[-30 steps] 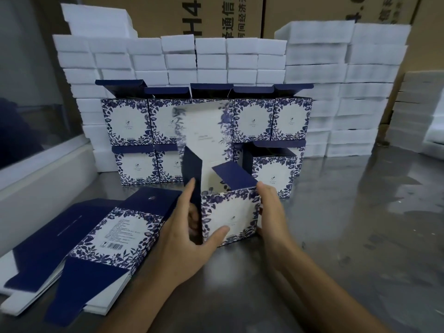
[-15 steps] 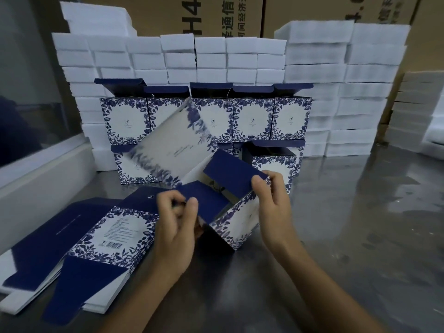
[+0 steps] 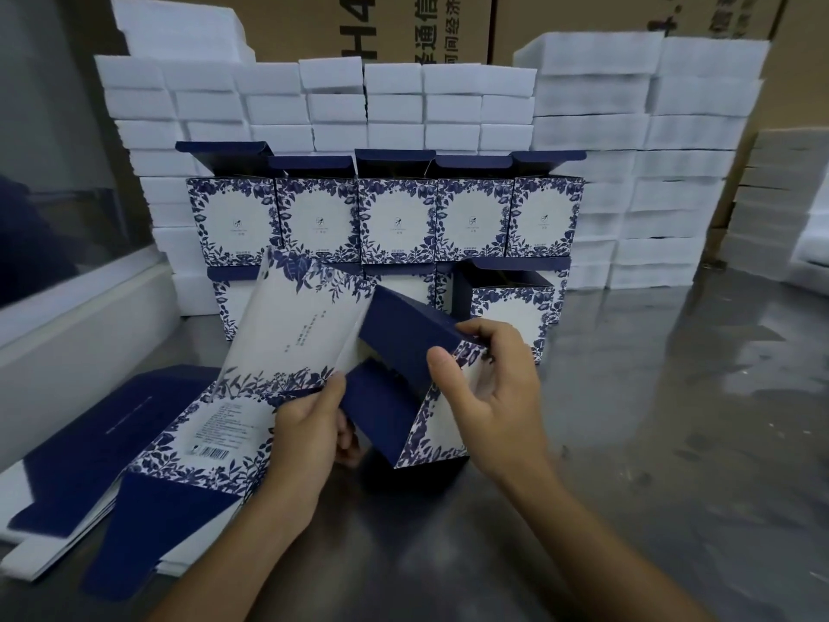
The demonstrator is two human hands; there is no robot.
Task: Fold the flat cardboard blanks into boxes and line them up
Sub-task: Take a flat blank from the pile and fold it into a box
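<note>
A half-folded box [image 3: 309, 334] in white card with blue flower print is tilted over on the metal table [image 3: 673, 419], its navy end flaps facing me. My left hand [image 3: 309, 433] grips its near left edge. My right hand [image 3: 493, 388] pinches a navy flap [image 3: 403, 338] between thumb and fingers. Flat blanks [image 3: 193, 446] lie stacked at the left. Folded boxes [image 3: 394, 222] stand in two tiers behind, with their navy lids up.
White foam blocks [image 3: 628, 172] are piled in tall stacks behind the boxes and at the right edge. Brown shipping cartons [image 3: 403, 24] rise at the back. A window sill [image 3: 80, 316] runs along the left.
The box stood upright between both hands, then was tipped over to the left. My right hand moved from its side onto a navy end flap, and my left shifted to the near edge.
</note>
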